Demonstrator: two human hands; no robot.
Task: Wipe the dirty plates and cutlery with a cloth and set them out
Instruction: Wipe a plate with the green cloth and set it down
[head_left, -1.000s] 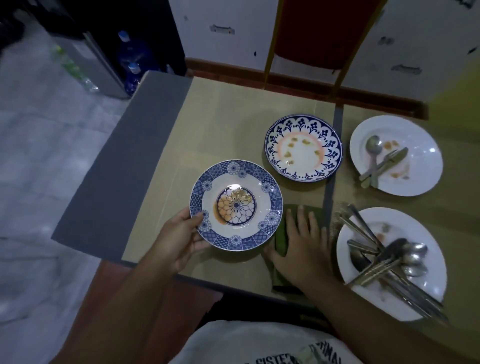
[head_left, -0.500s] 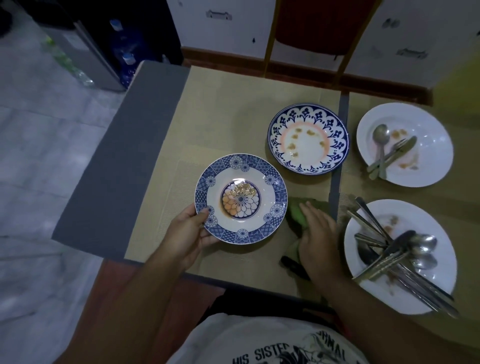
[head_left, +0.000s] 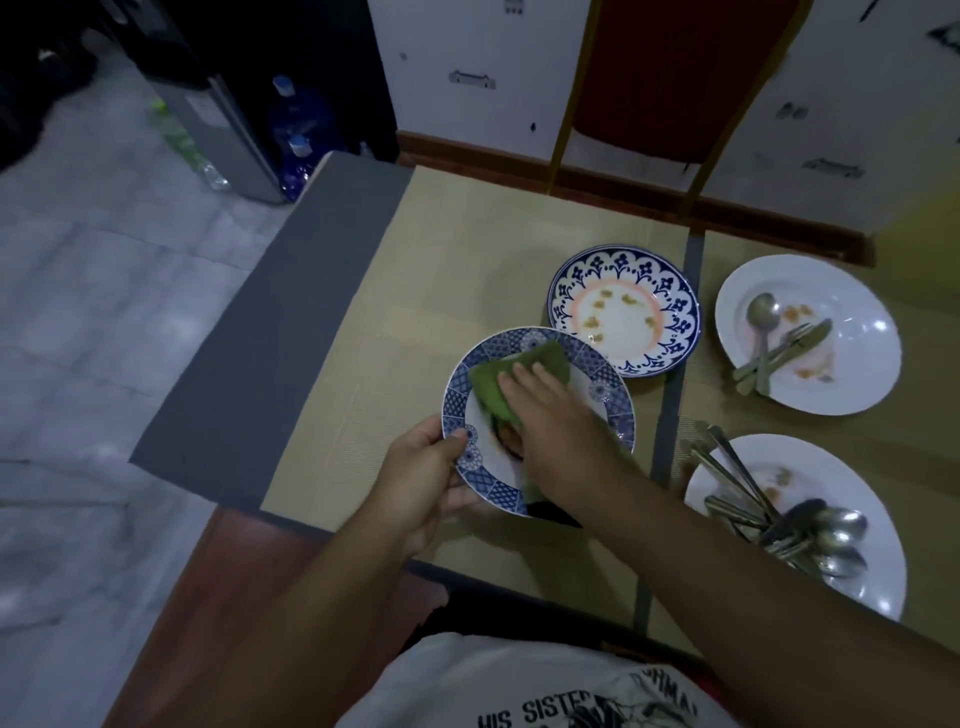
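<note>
A blue-patterned plate (head_left: 470, 387) is tilted up off the table, and my left hand (head_left: 423, 480) grips its near-left rim. My right hand (head_left: 558, 415) presses a green cloth (head_left: 519, 376) flat against the plate's middle with straight fingers. Part of an orange-brown smear shows below the cloth. A second blue-rimmed plate (head_left: 623, 312) with orange stains lies behind. Two white plates stand at the right: the far one (head_left: 852, 364) holds a spoon, fork and knife (head_left: 774, 348); the near one (head_left: 862, 571) holds several pieces of cutlery (head_left: 789, 519).
Beige placemats (head_left: 457, 260) cover the table, with a grey strip (head_left: 270, 332) along its left side. A red chair (head_left: 660, 78) stands beyond the far edge. Water bottles (head_left: 296, 140) and a dispenser stand on the floor at upper left.
My right hand picked the green cloth off the mat and brought it onto the plate's middle. My left hand lifted and tilted the plate.
</note>
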